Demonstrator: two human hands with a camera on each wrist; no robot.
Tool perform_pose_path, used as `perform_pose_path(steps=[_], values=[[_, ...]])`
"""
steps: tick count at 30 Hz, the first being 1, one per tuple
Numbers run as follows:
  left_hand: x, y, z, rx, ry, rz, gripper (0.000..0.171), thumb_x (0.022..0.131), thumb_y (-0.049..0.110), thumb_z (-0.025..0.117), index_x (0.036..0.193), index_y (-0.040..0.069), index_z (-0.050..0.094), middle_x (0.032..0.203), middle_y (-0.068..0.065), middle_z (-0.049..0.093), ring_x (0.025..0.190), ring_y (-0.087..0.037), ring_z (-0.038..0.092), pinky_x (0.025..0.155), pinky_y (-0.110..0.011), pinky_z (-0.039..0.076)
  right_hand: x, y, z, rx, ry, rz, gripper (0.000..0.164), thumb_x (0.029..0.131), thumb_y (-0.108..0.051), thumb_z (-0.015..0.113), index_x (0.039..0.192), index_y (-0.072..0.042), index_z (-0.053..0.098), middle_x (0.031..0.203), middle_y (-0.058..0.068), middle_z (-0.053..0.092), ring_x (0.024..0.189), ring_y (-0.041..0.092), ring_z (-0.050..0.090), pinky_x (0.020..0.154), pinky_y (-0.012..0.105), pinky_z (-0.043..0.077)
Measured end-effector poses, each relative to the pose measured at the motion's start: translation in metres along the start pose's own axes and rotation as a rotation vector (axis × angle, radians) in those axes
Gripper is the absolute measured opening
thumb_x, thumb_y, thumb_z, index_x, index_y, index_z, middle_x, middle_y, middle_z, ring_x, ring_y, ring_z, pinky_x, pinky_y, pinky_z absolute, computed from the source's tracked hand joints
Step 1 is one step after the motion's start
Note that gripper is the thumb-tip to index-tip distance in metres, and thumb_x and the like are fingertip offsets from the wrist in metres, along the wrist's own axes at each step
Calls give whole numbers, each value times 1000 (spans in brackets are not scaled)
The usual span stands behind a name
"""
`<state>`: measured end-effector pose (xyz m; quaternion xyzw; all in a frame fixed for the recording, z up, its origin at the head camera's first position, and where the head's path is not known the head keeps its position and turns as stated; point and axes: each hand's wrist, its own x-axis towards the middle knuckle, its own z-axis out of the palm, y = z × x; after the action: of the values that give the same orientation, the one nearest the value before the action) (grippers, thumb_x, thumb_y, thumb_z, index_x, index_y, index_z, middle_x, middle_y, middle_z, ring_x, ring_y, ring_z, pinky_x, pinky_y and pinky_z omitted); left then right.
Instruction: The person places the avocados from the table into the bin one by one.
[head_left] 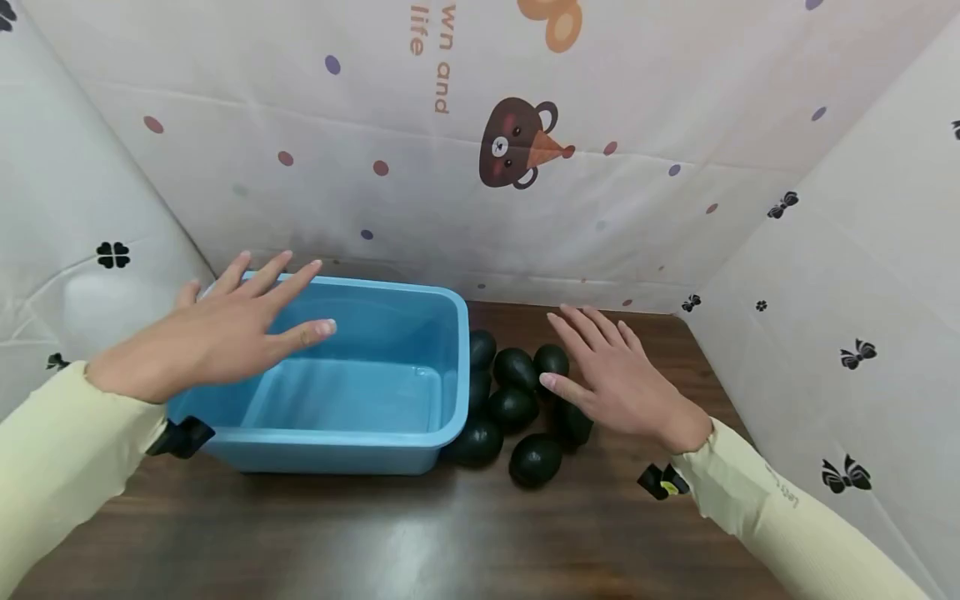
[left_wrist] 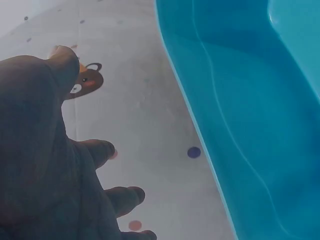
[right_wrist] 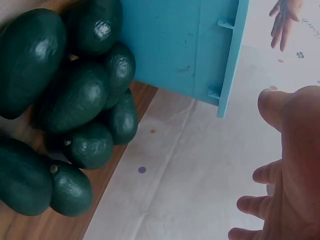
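My left hand [head_left: 225, 329] hovers over the left part of a blue plastic tub [head_left: 352, 439], its fingers spread and nothing in them. The tub's inside shows bare blue walls and floor. To the tub's right, several dark green avocados [head_left: 536, 460] lie in a loose cluster on the table. My right hand [head_left: 618, 375] hangs over the right edge of that cluster, fingers extended, holding nothing. In the right wrist view the glossy avocados [right_wrist: 75, 97] lie close against one another near the tub's outer wall [right_wrist: 165, 45].
A dark brown wooden table [head_left: 360, 533] carries everything. White printed cloth [head_left: 420, 208] stands up behind it, with a bear face [head_left: 510, 143] and dots. More white cloth [head_left: 847, 275] with black bows hangs at the right, and another sheet [head_left: 60, 192] at the left.
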<state>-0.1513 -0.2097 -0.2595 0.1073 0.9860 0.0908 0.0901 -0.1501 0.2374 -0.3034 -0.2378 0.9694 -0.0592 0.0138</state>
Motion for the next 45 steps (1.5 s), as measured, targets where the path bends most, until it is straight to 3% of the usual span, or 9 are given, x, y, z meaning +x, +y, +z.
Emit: perform_pose_path(steps=[8,16,25,36,40,45], values=[[-8,-25,2,7,-10,-35,101,97,79,43,169,25,-2,174,-25,-8,153,-63,-11,100,-94,3,-4,12,8,13,-9,29,83,105,-61,49,169,-24,13,177,9,13,163,39,12,126,74,11],[-14,-47,5,37,-11,-82,102,97,79,40,168,21,-6,171,-29,-11,150,-67,-12,99,-95,7,-8,22,21,21,-23,66,82,105,-58,52,168,-20,17,177,10,13,163,41,11,124,75,14],[-19,-74,10,64,35,-161,109,96,81,42,167,16,-10,168,-34,-12,147,-70,-12,97,-95,9,-15,36,27,17,-31,89,84,104,-64,48,169,-20,15,176,11,13,162,43,12,122,76,15],[-11,-80,6,64,21,-156,106,100,75,41,165,8,-10,164,-41,-9,143,-74,-13,99,-97,11,-30,54,36,28,-27,127,88,102,-63,54,168,-18,16,176,14,15,160,46,15,120,78,17],[-10,-92,7,39,1,-150,105,103,71,41,163,3,-13,161,-45,-6,141,-75,-16,103,-95,9,-29,56,41,38,-22,122,89,101,-59,59,168,-17,19,175,15,16,159,47,15,120,78,19],[-8,-112,16,-48,15,-112,105,104,60,48,161,-8,-7,157,-51,7,141,-76,1,111,-89,-1,-24,55,50,59,-43,89,90,99,-55,65,167,-15,22,175,16,17,159,48,16,121,76,23]])
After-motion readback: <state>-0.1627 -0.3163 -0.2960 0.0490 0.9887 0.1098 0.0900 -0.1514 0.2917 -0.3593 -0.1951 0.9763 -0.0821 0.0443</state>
